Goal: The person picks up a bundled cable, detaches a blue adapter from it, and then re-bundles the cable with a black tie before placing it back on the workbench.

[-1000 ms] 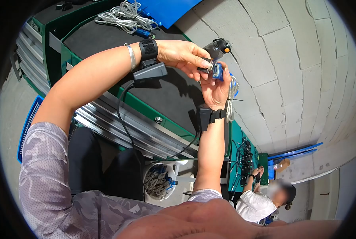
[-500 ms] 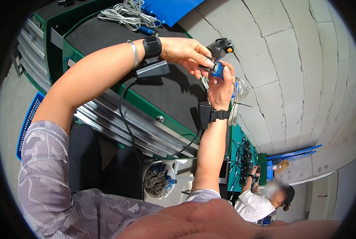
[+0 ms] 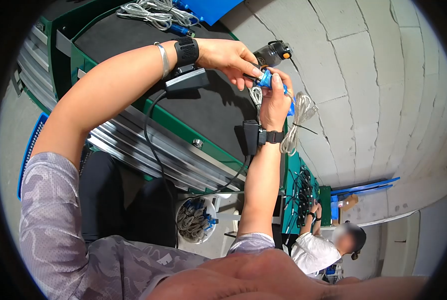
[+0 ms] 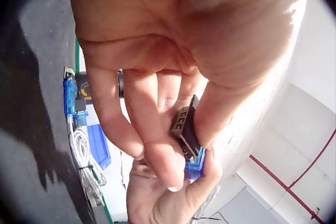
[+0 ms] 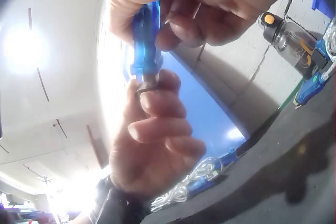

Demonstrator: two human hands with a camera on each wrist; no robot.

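Observation:
In the head view my left hand (image 3: 228, 57) pinches a small black connector block (image 4: 187, 129) between thumb and fingers; its row of square openings shows in the left wrist view. My right hand (image 3: 275, 105) grips a blue translucent plug (image 3: 267, 79), whose metal end meets the block. The plug (image 5: 146, 40) stands upright between the right hand's fingers in the right wrist view, above my left hand (image 5: 157, 145). A coiled silver cable (image 3: 297, 130) hangs beside my right wrist. Whether plug and block are fully joined cannot be told.
Silver cable bundles (image 3: 153, 14) with blue plugs lie on the dark mat (image 3: 106, 42) of a green cabinet. A clear bottle (image 3: 267, 56) stands beyond my hands. Below are a white bucket (image 3: 215, 222) of cables and a blue basket (image 3: 32, 150). Another person (image 3: 316, 252) works at the lower right.
Both hands have moved slightly up in the head view. The blue plug has turned, and its metal face no longer shows as before. The coiled cable has swung outward to the right.

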